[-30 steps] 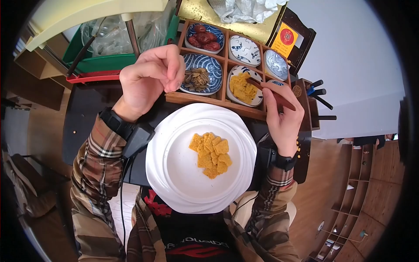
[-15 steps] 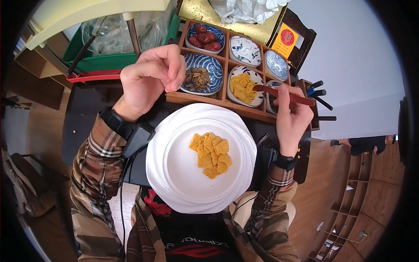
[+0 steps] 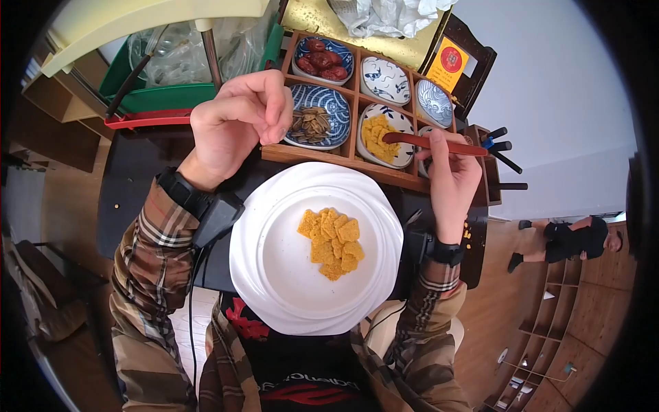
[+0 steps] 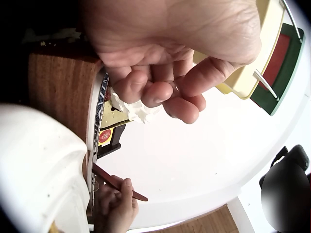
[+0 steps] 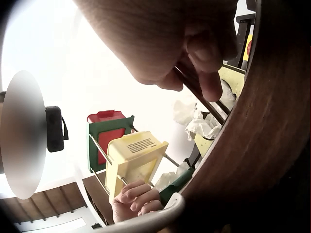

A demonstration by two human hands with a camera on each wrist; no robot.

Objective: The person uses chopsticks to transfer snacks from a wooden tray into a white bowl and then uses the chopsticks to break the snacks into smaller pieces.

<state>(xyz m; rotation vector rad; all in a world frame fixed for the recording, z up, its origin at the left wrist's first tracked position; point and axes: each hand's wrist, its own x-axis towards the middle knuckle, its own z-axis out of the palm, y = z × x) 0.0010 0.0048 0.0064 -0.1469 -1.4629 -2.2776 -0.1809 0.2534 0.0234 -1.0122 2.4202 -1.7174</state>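
We've got a dark desk [image 3: 130, 199] in a wood-floored room, and closest to us on it sits a white plate [image 3: 248, 268], carrying a pile of flat yellow crisps [image 3: 333, 247]. They look light, dry and brittle, so we'd take them by the edges with barely any squeeze.

Past the plate, on our left, the left hand [image 3: 237, 123] hangs loosely curled, thumb near the fingertips, nothing visible in its grasp. Over on our right, the right hand [image 3: 454, 175] has its fingers pinching reddish-brown tongs [image 3: 406, 139] partway along. Those look light, stiff and smooth; a mid-length hold should let the prongs flex, though we reckon they could twist.

And the tips? Right over the yellow pieces [image 3: 375, 134] in a patterned dish [image 3: 369, 112], front row of the wooden tray [image 3: 322, 161]. Whether they grip a piece, we can't tell. Those pieces look fragile too; a flat side seems the safest hold.

Seeds [image 3: 312, 126] lie to the left in the same row, red dates [image 3: 320, 62] behind them. Farther off, there's crumpled white paper [image 3: 388, 15], and away across the floor, a person in dark clothes [image 3: 573, 238].
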